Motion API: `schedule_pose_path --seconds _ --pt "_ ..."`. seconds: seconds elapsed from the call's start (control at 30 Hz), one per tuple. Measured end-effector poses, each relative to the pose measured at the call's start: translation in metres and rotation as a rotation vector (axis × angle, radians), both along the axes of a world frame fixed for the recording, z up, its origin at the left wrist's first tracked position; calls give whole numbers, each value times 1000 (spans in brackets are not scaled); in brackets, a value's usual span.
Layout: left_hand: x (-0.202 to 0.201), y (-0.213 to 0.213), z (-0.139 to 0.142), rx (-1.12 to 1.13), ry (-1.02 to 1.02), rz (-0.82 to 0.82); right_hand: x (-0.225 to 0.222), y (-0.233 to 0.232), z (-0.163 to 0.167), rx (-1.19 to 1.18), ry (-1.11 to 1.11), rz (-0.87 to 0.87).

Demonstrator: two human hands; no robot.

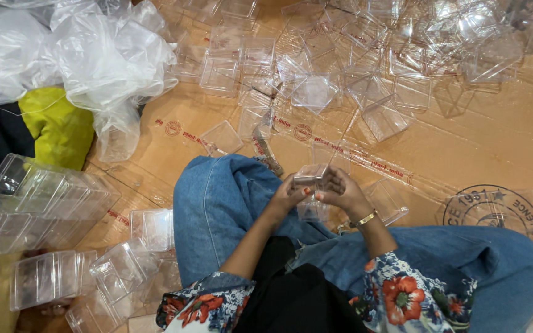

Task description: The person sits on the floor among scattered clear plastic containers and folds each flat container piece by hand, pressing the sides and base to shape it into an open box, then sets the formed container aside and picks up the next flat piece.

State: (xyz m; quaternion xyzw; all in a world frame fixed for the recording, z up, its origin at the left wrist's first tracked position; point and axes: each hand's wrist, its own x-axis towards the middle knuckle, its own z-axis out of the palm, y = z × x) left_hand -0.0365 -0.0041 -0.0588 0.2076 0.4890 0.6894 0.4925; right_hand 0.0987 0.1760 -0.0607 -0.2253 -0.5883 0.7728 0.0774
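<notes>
While both hands [316, 188] grip a clear box [311, 174], loose boxes [353, 74] ahead, stacks [38, 203] leftward

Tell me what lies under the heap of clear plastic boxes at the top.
Flattened brown cardboard with red-printed tape lies under the clear boxes. The heap hides whatever cardboard lies directly beneath it.

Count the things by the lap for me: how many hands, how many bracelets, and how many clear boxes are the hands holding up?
Hands: 2, the left hand and the right hand
Gold bracelet, on the right wrist: 1
Clear box held between both hands: 1
Total: 4
</notes>
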Motion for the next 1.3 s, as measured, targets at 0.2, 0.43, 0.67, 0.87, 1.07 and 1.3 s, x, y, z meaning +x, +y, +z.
schedule_pose_path --seconds 0.2,0.43,0.67,0.87,1.07,1.3 --pt "-2 5 2 17 2 -15 -9 7 1 -16 179 -175" --pt "-2 2 4 10 -5 34 -6 -3 -10 99 -18 -5" --pt "2 -1 8 1 51 14 0 4 -10 30 -17 87" --pt "2 -1 -5 -39 127 0 -1 2 -6 101 -27 99" --pt "-4 0 -8 44 73 -10 -2 -7 6 41 -26 159" --pt "-2 -7 8 36 148 -47 -1 -6 24 127 61 224"
